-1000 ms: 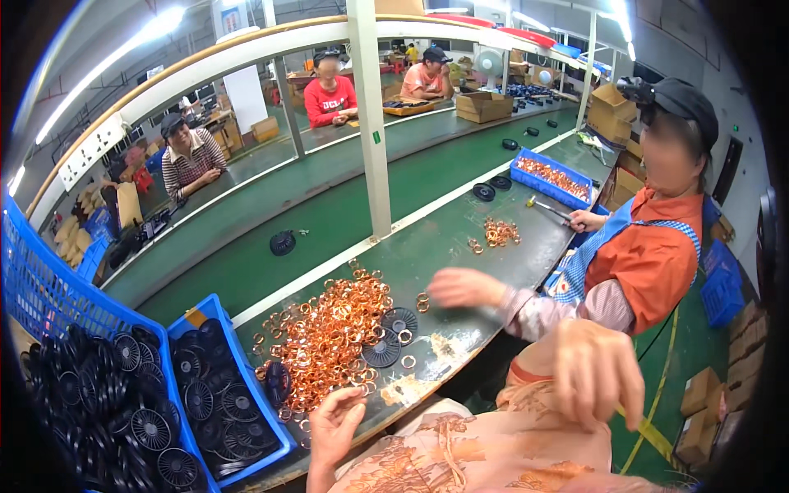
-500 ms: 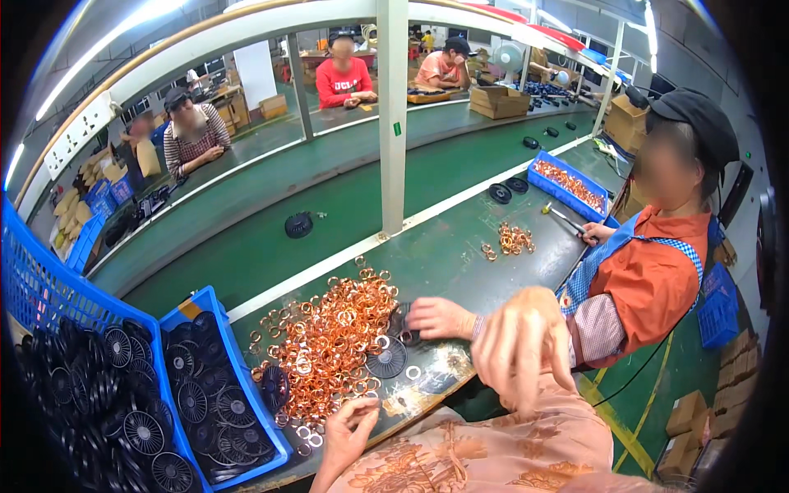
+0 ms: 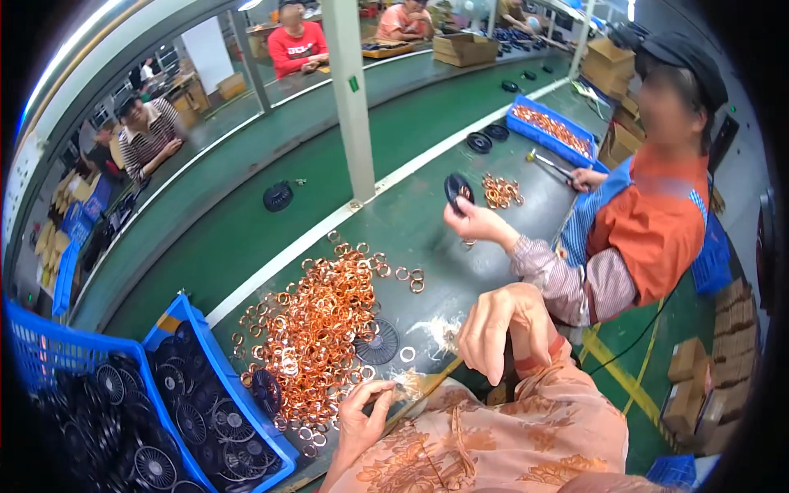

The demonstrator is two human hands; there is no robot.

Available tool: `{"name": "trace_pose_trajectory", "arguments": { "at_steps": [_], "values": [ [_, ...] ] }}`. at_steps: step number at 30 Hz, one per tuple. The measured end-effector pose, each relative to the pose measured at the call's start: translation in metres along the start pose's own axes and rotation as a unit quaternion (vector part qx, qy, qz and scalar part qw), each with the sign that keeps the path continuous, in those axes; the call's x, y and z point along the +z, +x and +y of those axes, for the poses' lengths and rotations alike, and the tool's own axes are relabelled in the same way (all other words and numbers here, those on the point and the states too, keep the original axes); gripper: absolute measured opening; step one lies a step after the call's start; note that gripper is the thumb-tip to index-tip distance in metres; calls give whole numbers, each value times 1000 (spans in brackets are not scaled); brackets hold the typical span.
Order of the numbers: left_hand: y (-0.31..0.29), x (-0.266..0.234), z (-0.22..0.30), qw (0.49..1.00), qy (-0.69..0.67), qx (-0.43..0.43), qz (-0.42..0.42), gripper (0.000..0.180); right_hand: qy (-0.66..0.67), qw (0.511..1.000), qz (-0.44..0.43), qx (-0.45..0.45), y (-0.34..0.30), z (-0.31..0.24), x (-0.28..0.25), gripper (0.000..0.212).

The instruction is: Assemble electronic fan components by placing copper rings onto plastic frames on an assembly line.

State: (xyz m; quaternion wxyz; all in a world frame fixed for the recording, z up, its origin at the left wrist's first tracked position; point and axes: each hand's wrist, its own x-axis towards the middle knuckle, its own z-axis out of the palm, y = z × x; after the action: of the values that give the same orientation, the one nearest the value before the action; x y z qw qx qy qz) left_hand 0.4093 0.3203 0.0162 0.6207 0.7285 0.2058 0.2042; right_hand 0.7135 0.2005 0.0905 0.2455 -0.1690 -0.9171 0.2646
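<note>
My left hand (image 3: 362,417) is at the table's front edge, beside a large pile of copper-coloured rings (image 3: 316,329). Its thumb and forefinger are pinched together; whatever may be between them is too small to make out. Above the front edge hangs my right hand (image 3: 503,329), fingers drooping loosely, with nothing seen in them. Between my hands and the pile lies a round black slotted disc (image 3: 377,342), flat on the table, with a pale ring (image 3: 408,354) next to it. Another black disc (image 3: 265,391) leans against the pile's left side.
At left stand a blue tray (image 3: 283,464) and a blue basket (image 3: 74,338), both full of black discs. A co-worker at right holds up a black disc (image 3: 458,191) and a tool (image 3: 552,165). Beyond are a small ring heap (image 3: 502,191), a blue bin (image 3: 549,117) and a white post (image 3: 349,107).
The co-worker's hand has moved from beside the pile to farther back, lifting a black disc. My right hand stays raised; my left stays by the pile. The view has shifted.
</note>
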Motion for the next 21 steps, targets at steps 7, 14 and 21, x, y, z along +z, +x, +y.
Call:
{"name": "trace_pose_trajectory", "arguments": {
  "at_steps": [7,14,21],
  "values": [
    [-2,-1,-4,999,33,36,1,14,346,918,176,-76,46,-10,-25,55],
    [-16,-2,1,998,44,45,5,12,256,933,197,-161,65,-52,-45,33],
    [-42,-9,8,994,88,58,42,10,295,880,295,-227,118,-41,-50,34]
  ]
}}
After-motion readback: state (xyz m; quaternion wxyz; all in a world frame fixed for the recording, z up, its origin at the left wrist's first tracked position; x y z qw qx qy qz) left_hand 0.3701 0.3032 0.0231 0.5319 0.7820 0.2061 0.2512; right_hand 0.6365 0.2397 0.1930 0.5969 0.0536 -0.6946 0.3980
